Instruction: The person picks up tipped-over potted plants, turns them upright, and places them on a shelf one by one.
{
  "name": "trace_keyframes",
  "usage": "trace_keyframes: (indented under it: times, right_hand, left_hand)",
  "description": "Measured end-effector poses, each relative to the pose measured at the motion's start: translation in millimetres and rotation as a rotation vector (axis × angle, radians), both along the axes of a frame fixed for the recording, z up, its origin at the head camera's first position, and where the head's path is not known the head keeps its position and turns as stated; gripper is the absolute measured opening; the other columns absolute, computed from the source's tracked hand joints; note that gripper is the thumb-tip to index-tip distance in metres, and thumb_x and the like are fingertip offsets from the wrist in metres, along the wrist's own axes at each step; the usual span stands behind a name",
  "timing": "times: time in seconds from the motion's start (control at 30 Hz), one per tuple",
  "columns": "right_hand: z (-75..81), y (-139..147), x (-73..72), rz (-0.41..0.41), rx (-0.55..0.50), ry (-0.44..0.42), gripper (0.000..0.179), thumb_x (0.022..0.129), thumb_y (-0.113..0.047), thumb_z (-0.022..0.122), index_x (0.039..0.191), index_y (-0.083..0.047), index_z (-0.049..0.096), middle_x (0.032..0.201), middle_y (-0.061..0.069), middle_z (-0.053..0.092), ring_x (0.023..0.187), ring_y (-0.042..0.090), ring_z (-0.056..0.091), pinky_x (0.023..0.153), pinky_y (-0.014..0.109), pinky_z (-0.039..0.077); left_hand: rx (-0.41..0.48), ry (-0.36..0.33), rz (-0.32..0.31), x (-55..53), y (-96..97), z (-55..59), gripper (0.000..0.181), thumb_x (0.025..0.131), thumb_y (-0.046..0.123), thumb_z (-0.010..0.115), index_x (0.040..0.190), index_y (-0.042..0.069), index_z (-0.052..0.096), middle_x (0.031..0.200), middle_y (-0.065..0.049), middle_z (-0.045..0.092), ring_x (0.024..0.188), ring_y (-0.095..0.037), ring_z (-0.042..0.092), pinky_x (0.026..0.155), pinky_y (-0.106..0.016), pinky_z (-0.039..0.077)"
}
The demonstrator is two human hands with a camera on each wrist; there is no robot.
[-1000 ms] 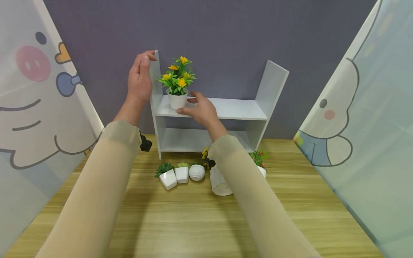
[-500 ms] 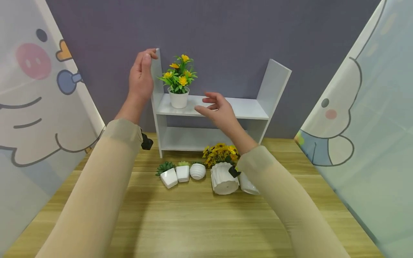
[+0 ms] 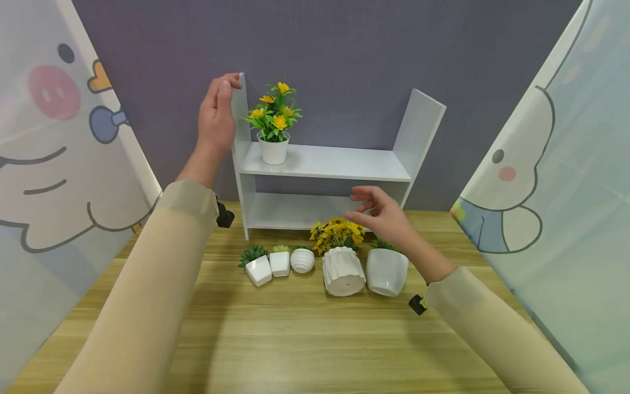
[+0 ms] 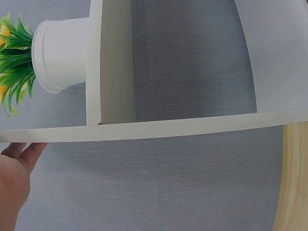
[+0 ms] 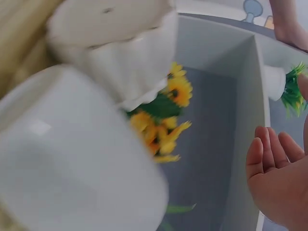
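My left hand (image 3: 216, 117) is raised at the upper end of the white shelf's left side panel (image 3: 239, 104). In the left wrist view its fingertips (image 4: 33, 151) rest against the panel's outer face. Just inside that panel, a white pot of yellow flowers (image 3: 273, 148) stands upright on the upper board. My right hand (image 3: 381, 216) holds nothing; its fingers are loosely bent, in front of the lower compartment. Below it on the table lie a smooth white pot with green leaves (image 3: 387, 272) and a ribbed white pot (image 3: 343, 273) with yellow flowers, both tipped over with their bases towards me.
Three small white succulent pots, an angular one (image 3: 258, 271), a square one (image 3: 280, 264) and a round one (image 3: 302, 261), lie on the wooden table (image 3: 305, 339) before the shelf (image 3: 325, 161). Cartoon-printed curtains (image 3: 551, 219) hang on both sides, and a grey wall rises behind.
My right hand has moved away from the flower pot on the upper board, going right and down towards the table. The pot stays on the board, and my left hand keeps its place.
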State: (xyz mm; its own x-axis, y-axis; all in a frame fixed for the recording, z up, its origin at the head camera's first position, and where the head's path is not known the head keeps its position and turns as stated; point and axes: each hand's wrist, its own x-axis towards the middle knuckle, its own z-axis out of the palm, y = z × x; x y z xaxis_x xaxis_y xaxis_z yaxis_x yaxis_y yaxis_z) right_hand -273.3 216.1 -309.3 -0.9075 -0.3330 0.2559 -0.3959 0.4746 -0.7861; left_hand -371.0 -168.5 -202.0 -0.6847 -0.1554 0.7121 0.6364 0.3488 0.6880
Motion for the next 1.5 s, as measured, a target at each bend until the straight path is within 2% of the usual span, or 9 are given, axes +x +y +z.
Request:
trace_keyframes:
  times: [0.23,0.4,0.77,1.0,1.17,1.37,1.5]
  right_hand:
    - [-25.0,35.9,13.6,0.025,0.062,0.027,0.062,0.102,-0.018,0.08,0.157,-0.009,0.052,0.153,0.016,0.062,0.117,0.026,0.064,0.092,0.025,0.052]
    - [-38.7,60.9,28.6,-0.01,0.111,0.035,0.061,0.102,-0.021,0.08,0.156,-0.01,0.054,0.15,0.017,0.062,0.117,0.03,0.063,0.092,0.026,0.053]
    - [-58.0,111.8,52.7,-0.14,0.14,0.007,0.059,0.104,-0.023,0.078,0.156,-0.007,0.054,0.151,0.022,0.062,0.109,0.009,0.064,0.088,0.02,0.051]
    - [-74.9,139.3,63.2,-0.169,0.154,-0.009,0.064,0.103,-0.018,0.079,0.157,0.0,0.051,0.147,0.03,0.063,0.107,0.001,0.066,0.086,0.019,0.055]
    - [-85.9,153.1,74.3,-0.158,0.152,-0.075,0.066,0.104,-0.021,0.078,0.157,0.004,0.048,0.15,0.031,0.06,0.11,-0.002,0.066,0.087,0.02,0.057]
    - [-101.8,156.6,82.4,-0.14,0.147,-0.202,0.067,0.106,-0.028,0.075,0.159,0.003,0.046,0.153,0.028,0.058,0.11,-0.002,0.064,0.087,0.024,0.06]
    - [-112.2,152.4,84.6,-0.125,0.126,-0.281,0.067,0.107,-0.027,0.073,0.159,0.005,0.044,0.154,0.03,0.057,0.119,0.015,0.066,0.087,0.025,0.06]
  left_hand:
    - [-0.008,0.001,0.003,2.1,-1.1,-1.4,0.029,0.12,0.036,0.035,0.122,0.025,0.062,0.165,0.006,0.056,0.157,-0.002,0.041,0.128,-0.021,0.029]
    - [-0.023,0.004,0.001,3.8,-0.2,0.5,0.031,0.12,0.037,0.035,0.124,0.023,0.063,0.165,0.007,0.056,0.156,-0.002,0.042,0.128,-0.021,0.029]
    - [-0.026,-0.009,0.008,2.5,1.1,2.0,0.031,0.12,0.038,0.035,0.126,0.024,0.062,0.165,0.007,0.055,0.157,-0.002,0.041,0.129,-0.02,0.028]
    - [-0.029,-0.02,0.015,2.9,0.8,2.0,0.032,0.12,0.039,0.035,0.127,0.024,0.062,0.166,0.008,0.054,0.158,-0.002,0.04,0.13,-0.021,0.027]
    - [-0.036,-0.022,0.022,3.9,1.2,3.2,0.032,0.12,0.039,0.035,0.128,0.024,0.062,0.166,0.009,0.054,0.157,-0.001,0.04,0.13,-0.021,0.028]
    - [-0.041,-0.03,0.026,5.8,0.9,2.8,0.032,0.121,0.04,0.035,0.128,0.025,0.062,0.166,0.009,0.054,0.158,-0.001,0.04,0.13,-0.022,0.027]
    - [-0.043,-0.035,0.027,6.6,1.7,2.7,0.032,0.12,0.041,0.035,0.128,0.025,0.062,0.166,0.01,0.054,0.158,-0.001,0.04,0.131,-0.022,0.027]
